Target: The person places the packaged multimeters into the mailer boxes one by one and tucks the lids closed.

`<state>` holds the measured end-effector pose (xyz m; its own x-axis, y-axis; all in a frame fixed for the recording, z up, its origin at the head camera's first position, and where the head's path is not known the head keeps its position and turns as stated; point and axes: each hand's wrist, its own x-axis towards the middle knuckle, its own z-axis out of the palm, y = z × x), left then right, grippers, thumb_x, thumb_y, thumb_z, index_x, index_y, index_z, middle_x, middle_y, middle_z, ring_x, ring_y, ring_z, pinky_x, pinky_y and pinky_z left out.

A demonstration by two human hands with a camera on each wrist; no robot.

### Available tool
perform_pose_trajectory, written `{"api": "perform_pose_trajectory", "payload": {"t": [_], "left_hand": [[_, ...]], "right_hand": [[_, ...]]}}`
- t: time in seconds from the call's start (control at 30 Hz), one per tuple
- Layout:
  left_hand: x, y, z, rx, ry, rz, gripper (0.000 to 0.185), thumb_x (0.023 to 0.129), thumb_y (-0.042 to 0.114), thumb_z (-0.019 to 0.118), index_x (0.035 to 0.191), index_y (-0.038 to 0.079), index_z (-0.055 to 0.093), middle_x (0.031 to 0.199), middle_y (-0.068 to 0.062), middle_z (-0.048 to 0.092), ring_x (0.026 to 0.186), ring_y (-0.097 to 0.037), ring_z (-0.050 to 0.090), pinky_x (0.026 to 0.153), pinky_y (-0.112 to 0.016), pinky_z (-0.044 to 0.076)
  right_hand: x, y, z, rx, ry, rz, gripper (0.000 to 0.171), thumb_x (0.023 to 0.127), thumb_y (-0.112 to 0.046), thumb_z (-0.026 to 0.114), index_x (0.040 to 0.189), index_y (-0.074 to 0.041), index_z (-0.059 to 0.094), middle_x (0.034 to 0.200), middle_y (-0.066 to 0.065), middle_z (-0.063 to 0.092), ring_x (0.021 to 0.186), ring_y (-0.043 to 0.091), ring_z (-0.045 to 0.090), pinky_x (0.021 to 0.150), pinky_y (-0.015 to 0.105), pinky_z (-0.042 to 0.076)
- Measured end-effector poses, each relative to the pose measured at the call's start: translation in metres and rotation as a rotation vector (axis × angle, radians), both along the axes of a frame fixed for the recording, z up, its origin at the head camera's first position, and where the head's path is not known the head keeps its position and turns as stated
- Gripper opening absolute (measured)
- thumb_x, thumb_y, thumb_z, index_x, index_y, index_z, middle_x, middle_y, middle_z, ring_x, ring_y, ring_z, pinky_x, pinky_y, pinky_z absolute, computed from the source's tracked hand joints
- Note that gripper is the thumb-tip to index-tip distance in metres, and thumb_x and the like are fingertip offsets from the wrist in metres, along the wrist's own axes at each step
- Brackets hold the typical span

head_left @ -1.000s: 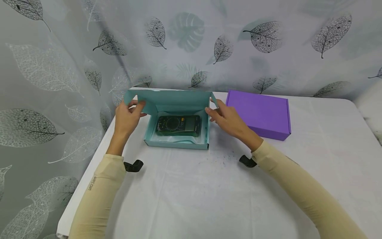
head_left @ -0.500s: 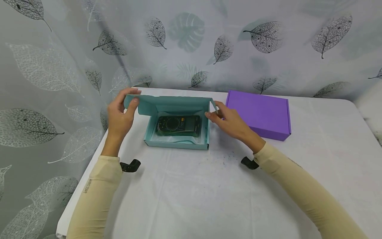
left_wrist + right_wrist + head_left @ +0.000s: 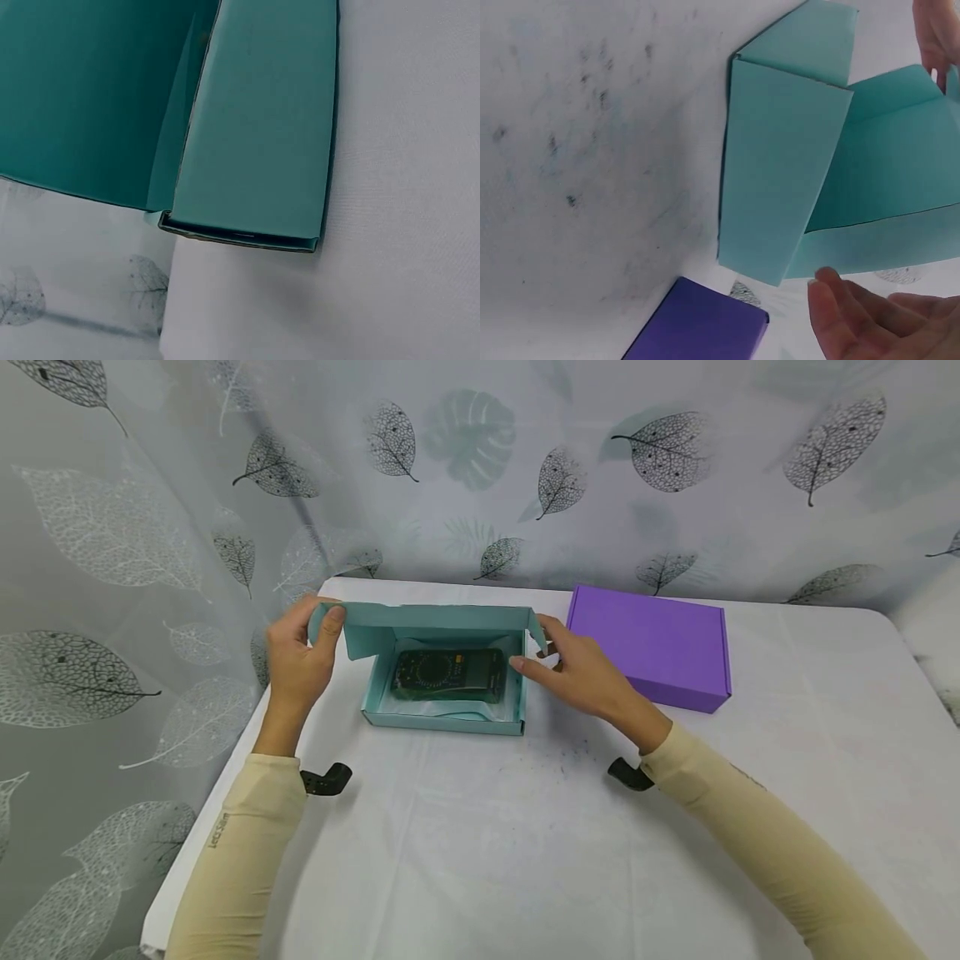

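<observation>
A teal cardboard box (image 3: 442, 727) stands on the table with its lid (image 3: 442, 615) raised and tilted forward over it. Inside, on pale wrapping, lies a dark multimeter (image 3: 450, 675) with a round dial and a display. My left hand (image 3: 296, 664) pinches the lid's left front corner, thumb in front and fingers behind. My right hand (image 3: 581, 668) is at the lid's right flap, its fingers loosely bent beside it. The right wrist view shows these fingertips (image 3: 826, 279) close to the lid's side; contact cannot be told. The left wrist view shows the box's side wall (image 3: 259, 112) but no hand.
A closed purple box (image 3: 652, 647) lies to the right of the teal box, near my right hand. White cloth covers the table (image 3: 487, 843). A leaf-patterned curtain (image 3: 480, 468) hangs behind and at the left. Black camera mounts (image 3: 327, 779) sit at both wrists.
The lid has tipped forward and down over the box. My left hand has shifted left and taken the lid's corner. My right hand has moved slightly down along the right flap.
</observation>
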<state>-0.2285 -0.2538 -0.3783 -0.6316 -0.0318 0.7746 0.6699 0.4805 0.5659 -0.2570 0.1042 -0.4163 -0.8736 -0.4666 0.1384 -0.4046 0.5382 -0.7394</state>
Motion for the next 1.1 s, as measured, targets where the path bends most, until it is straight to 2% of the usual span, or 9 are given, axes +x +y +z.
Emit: {"api": "perform_pose_trajectory", "payload": {"t": [0.07, 0.17, 0.2, 0.37, 0.5, 0.63, 0.73, 0.9, 1.1], "left_hand": [[0.001, 0.0, -0.001, -0.009, -0.004, 0.019, 0.014, 0.099, -0.005, 0.065, 0.09, -0.016, 0.066, 0.084, -0.023, 0.066, 0.086, -0.009, 0.062, 0.083, -0.023, 0.047], [0.002, 0.0, -0.001, -0.018, -0.01, 0.028, 0.014, 0.098, -0.006, 0.065, 0.087, -0.015, 0.065, 0.085, -0.023, 0.067, 0.087, -0.01, 0.062, 0.083, -0.023, 0.047], [0.002, -0.001, -0.001, -0.022, -0.011, 0.024, 0.014, 0.098, -0.007, 0.065, 0.086, -0.015, 0.065, 0.085, -0.026, 0.067, 0.088, -0.008, 0.062, 0.083, -0.023, 0.047], [0.003, -0.001, -0.002, -0.039, -0.009, 0.032, 0.018, 0.096, -0.009, 0.065, 0.079, -0.013, 0.062, 0.084, -0.027, 0.065, 0.087, -0.004, 0.059, 0.081, -0.021, 0.045], [0.005, -0.001, -0.004, -0.034, -0.014, 0.038, 0.023, 0.095, -0.011, 0.066, 0.074, -0.011, 0.057, 0.08, -0.025, 0.061, 0.079, -0.007, 0.053, 0.075, -0.022, 0.041], [0.007, -0.001, -0.006, -0.025, -0.032, 0.035, 0.024, 0.095, -0.011, 0.066, 0.073, -0.01, 0.056, 0.077, -0.024, 0.059, 0.075, -0.012, 0.048, 0.071, -0.025, 0.038], [0.009, 0.0, -0.007, -0.023, -0.052, 0.033, 0.025, 0.095, -0.01, 0.066, 0.073, -0.011, 0.056, 0.077, -0.025, 0.059, 0.074, -0.014, 0.047, 0.07, -0.026, 0.037], [0.011, -0.001, -0.01, -0.005, -0.084, 0.033, 0.023, 0.096, -0.008, 0.066, 0.075, -0.011, 0.058, 0.078, -0.024, 0.059, 0.072, -0.012, 0.046, 0.068, -0.026, 0.036], [0.014, -0.001, -0.012, 0.002, -0.104, 0.029, 0.02, 0.097, -0.008, 0.066, 0.078, -0.012, 0.061, 0.078, -0.023, 0.059, 0.071, -0.011, 0.044, 0.067, -0.026, 0.035]], "right_hand": [[0.003, 0.0, 0.001, -0.014, 0.021, -0.009, 0.08, 0.1, -0.053, 0.065, 0.163, -0.017, 0.033, 0.144, 0.012, 0.057, 0.118, 0.03, 0.061, 0.085, 0.047, 0.055], [0.007, -0.001, 0.004, -0.054, 0.073, -0.029, 0.079, 0.099, -0.05, 0.067, 0.162, -0.013, 0.035, 0.143, 0.013, 0.056, 0.113, 0.031, 0.063, 0.087, 0.049, 0.055], [0.009, -0.001, 0.005, -0.073, 0.092, -0.034, 0.078, 0.099, -0.048, 0.068, 0.161, -0.012, 0.037, 0.14, 0.013, 0.058, 0.11, 0.03, 0.063, 0.087, 0.049, 0.055], [0.011, -0.002, 0.007, -0.203, 0.216, -0.019, 0.062, 0.099, -0.031, 0.072, 0.152, -0.007, 0.05, 0.117, 0.013, 0.065, 0.099, 0.025, 0.063, 0.083, 0.051, 0.056], [0.013, -0.003, 0.007, -0.27, 0.312, 0.002, 0.051, 0.097, -0.021, 0.075, 0.144, -0.006, 0.06, 0.11, 0.009, 0.068, 0.093, 0.019, 0.064, 0.078, 0.045, 0.058], [0.015, -0.004, 0.007, -0.306, 0.413, 0.033, 0.041, 0.096, -0.013, 0.076, 0.134, -0.002, 0.066, 0.108, 0.006, 0.07, 0.089, 0.016, 0.064, 0.074, 0.037, 0.058], [0.016, -0.005, 0.008, -0.325, 0.472, 0.06, 0.034, 0.095, -0.009, 0.075, 0.127, 0.002, 0.07, 0.1, 0.006, 0.071, 0.084, 0.015, 0.065, 0.072, 0.033, 0.058], [0.018, -0.006, 0.011, -0.334, 0.5, 0.085, 0.023, 0.097, -0.008, 0.073, 0.118, 0.002, 0.073, 0.084, 0.002, 0.065, 0.076, 0.012, 0.066, 0.07, 0.028, 0.056], [0.019, -0.007, 0.012, -0.324, 0.474, 0.092, 0.014, 0.099, -0.007, 0.07, 0.111, -0.001, 0.072, 0.077, -0.004, 0.063, 0.07, 0.009, 0.066, 0.068, 0.027, 0.056]]}}
